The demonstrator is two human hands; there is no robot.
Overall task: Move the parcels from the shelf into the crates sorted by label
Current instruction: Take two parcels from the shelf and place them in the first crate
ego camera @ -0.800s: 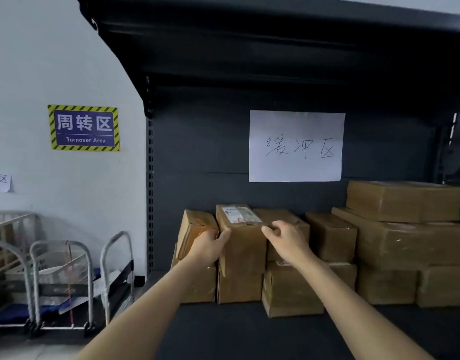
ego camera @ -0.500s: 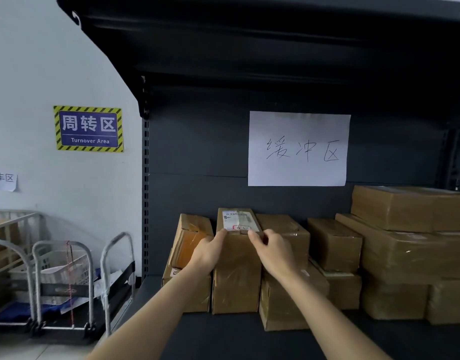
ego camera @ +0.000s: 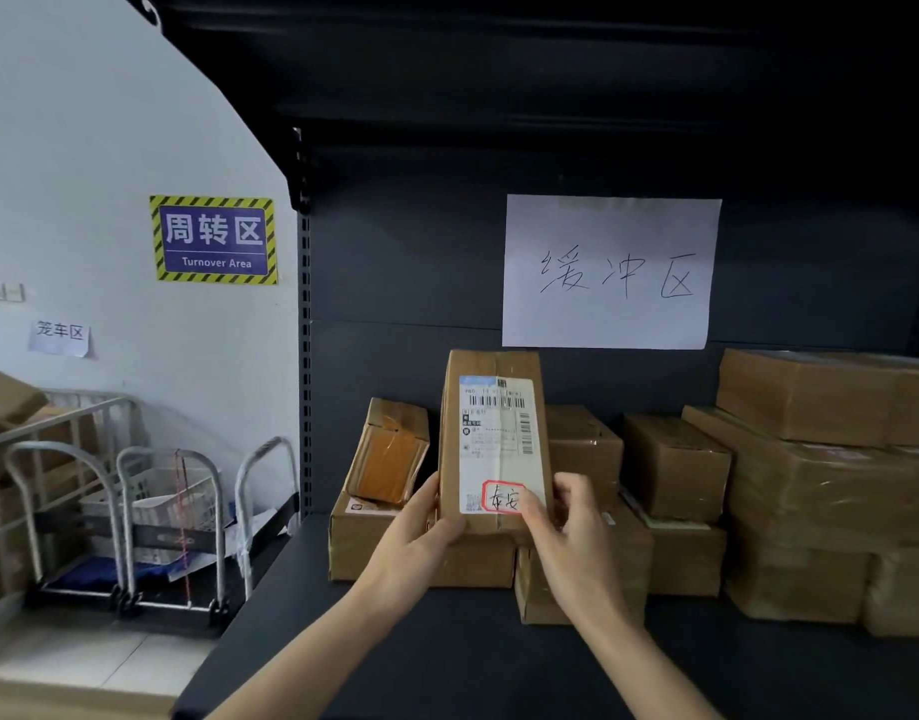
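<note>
With my left hand (ego camera: 421,537) and right hand (ego camera: 566,527) clasping one parcel (ego camera: 494,439) upright, label facing me, the shelf (ego camera: 473,662) remains mostly full, no crates visible.

free: shelf deck (ego camera: 447,662) front (dark, bare) | blocked: stacked boxes (ego camera: 810,485) behind and right

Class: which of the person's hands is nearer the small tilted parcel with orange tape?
Left. The left hand grips the labelled parcel just right of the orange-taped parcel; the right hand is beyond it.
</note>
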